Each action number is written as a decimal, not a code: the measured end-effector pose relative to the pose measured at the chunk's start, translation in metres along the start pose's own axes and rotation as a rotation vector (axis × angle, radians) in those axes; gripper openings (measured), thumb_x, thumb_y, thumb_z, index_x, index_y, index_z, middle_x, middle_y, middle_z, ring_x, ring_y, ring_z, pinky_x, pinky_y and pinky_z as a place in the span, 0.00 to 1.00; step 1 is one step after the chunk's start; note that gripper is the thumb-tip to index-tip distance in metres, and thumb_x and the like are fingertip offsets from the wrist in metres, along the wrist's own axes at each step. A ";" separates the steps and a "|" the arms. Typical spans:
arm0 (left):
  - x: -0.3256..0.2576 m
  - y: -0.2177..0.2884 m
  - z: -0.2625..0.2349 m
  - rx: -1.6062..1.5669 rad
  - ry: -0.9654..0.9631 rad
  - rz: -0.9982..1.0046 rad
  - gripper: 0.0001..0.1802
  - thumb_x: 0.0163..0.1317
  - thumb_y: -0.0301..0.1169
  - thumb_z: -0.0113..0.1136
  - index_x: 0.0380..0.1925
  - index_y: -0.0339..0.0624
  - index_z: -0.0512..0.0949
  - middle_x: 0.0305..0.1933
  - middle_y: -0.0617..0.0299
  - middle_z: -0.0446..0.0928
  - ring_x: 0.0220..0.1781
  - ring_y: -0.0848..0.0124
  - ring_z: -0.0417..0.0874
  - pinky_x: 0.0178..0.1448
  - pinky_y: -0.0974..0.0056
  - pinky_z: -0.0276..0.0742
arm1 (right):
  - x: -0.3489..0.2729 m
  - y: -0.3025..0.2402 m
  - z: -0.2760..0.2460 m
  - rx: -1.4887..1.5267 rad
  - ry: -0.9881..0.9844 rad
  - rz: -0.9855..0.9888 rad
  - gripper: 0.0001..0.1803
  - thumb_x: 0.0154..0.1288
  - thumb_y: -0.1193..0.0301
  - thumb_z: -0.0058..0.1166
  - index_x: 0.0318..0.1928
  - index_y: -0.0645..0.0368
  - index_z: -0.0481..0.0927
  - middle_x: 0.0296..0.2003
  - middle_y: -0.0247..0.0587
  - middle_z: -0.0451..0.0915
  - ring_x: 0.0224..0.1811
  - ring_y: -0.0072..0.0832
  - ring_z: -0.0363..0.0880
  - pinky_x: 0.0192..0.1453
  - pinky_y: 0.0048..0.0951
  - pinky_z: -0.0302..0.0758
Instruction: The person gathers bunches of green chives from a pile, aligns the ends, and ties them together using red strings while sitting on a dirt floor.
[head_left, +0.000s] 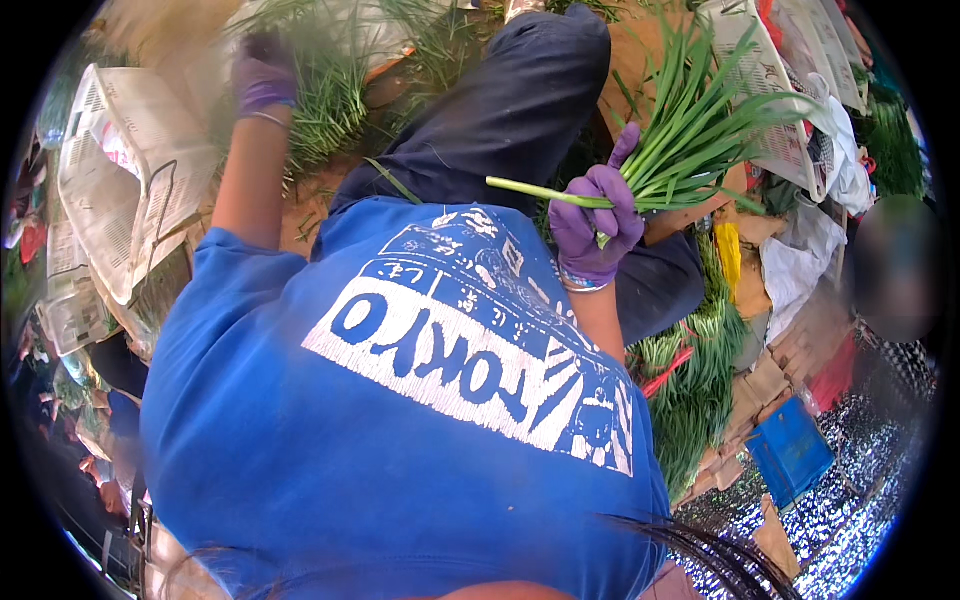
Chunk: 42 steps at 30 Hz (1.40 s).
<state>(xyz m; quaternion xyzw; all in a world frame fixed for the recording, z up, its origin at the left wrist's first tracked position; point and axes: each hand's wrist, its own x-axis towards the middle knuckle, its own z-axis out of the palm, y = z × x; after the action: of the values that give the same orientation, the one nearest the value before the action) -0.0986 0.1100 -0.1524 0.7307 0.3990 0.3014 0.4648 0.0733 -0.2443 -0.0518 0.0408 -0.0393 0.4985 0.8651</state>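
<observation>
Flattened brown cardboard [765, 385] is spread over the ground below and to the right of the purple-gloved right hand [603, 215], with a blue plastic container [790, 450] set farther off on the same side. By the right hand, a bunch of long green stalks [690, 140] is gripped; its leaves are fanned upward and to the right, while the fingers are curled around the lower ends and one digit is left raised. One pale stalk [515, 187] is pointed out leftward past the fingers.

The purple-gloved left hand [266, 78] is held well apart, at the edge of a heap of loose greens [335, 110]. Its fingers are blurred, so whether anything is held there cannot be told.

To the left of the left hand, a white plastic crate [105, 205] is tilted; another white crate [785, 150] is partly covered by the leaves beyond the right hand. Below the right hand, more greens [700, 410] are piled, and a red strip [668, 373] is seen among them. Between the hands, a bent leg in dark trousers [490, 100] is raised.
</observation>
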 end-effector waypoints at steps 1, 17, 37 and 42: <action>0.010 -0.008 -0.007 -0.253 0.012 -0.013 0.14 0.54 0.31 0.51 0.41 0.40 0.73 0.37 0.57 0.75 0.42 0.67 0.75 0.49 0.66 0.68 | 0.000 -0.002 -0.002 -0.048 0.031 -0.013 0.37 0.51 0.79 0.47 0.62 0.49 0.51 0.23 0.22 0.64 0.19 0.12 0.60 0.24 0.17 0.58; -0.106 0.181 0.115 -0.523 -1.610 -0.487 0.11 0.54 0.31 0.53 0.34 0.35 0.77 0.28 0.60 0.79 0.27 0.80 0.75 0.31 0.76 0.70 | 0.020 -0.025 0.001 -0.328 -0.088 0.197 0.41 0.49 0.76 0.53 0.63 0.55 0.47 0.18 0.24 0.64 0.15 0.16 0.63 0.25 0.20 0.60; -0.112 0.177 0.118 -0.503 -1.465 -0.699 0.11 0.54 0.26 0.45 0.30 0.30 0.75 0.28 0.55 0.79 0.20 0.78 0.76 0.24 0.76 0.71 | 0.017 -0.030 -0.003 -0.532 -0.197 0.285 0.45 0.46 0.76 0.56 0.62 0.62 0.45 0.17 0.33 0.69 0.12 0.20 0.63 0.18 0.18 0.59; -0.106 0.154 0.114 -0.448 -1.445 -0.280 0.11 0.55 0.26 0.45 0.31 0.30 0.75 0.27 0.55 0.78 0.19 0.78 0.74 0.24 0.76 0.70 | 0.006 -0.039 -0.003 -0.589 -0.141 0.218 0.45 0.45 0.77 0.55 0.62 0.62 0.45 0.16 0.32 0.68 0.09 0.19 0.61 0.15 0.18 0.60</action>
<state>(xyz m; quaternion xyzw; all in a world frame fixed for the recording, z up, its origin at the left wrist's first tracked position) -0.0127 -0.0695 -0.0622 0.5773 0.0146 -0.2388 0.7807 0.1104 -0.2579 -0.0549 -0.1815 -0.2457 0.5512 0.7764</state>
